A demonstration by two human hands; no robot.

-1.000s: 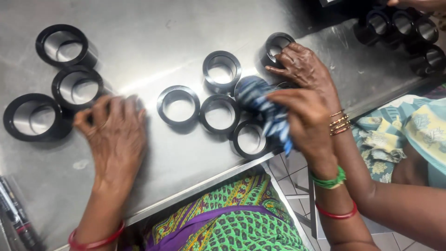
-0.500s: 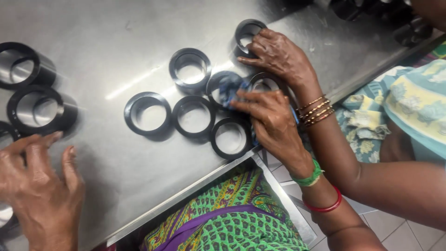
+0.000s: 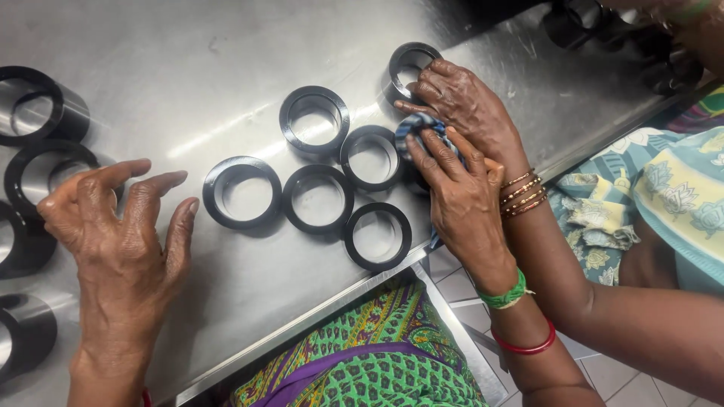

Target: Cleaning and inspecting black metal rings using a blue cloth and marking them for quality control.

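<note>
Black round rings (image 3: 317,197) lie clustered on the steel table (image 3: 226,45). Right hand (image 3: 460,200), fingers pressed together, pins a blue checked cloth (image 3: 419,124) among them, seemingly wiping; moving on would call for steadying a ring. Left hand (image 3: 121,226) hovers spread, empty.

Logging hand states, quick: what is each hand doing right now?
Left hand: open, fingers curled, holding nothing, above the steel table.
Right hand: closed on a blue cloth.
</note>
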